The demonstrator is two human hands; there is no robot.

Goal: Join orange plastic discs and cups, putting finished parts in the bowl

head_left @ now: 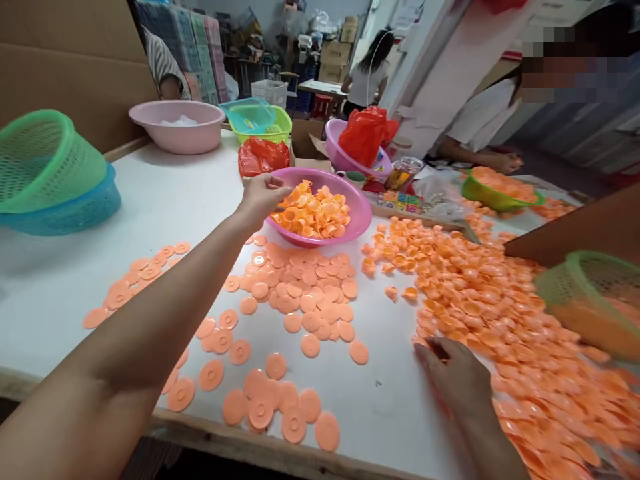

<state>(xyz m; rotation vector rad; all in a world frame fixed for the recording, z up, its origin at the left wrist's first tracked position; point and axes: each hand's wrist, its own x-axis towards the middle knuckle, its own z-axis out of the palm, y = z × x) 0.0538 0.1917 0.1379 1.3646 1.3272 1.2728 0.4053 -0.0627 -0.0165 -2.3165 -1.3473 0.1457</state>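
My left hand (263,200) reaches over the near left rim of a pink basin (363,217) with its fingers curled together. Whatever it holds, if anything, is hidden. Inside the basin lies a heap of small orange cup-shaped plastic pieces (320,212). My right hand (457,377) is low at the left edge of a wide pile of similar orange pieces (465,300), thumb and fingers bent in and slightly blurred; I cannot make out what is between them. Flat round orange discs (310,287) lie spread on the white table (385,427) between my arms, some overlapping.
Green and blue baskets (55,167) stand at left, a pale pink basin (177,130) behind. Red bags (263,157), a mug (354,178) and a jar (404,173) crowd the back. At right are a tilted green basket (590,300) and a co-worker's hands (503,160) by a green bowl (500,200).
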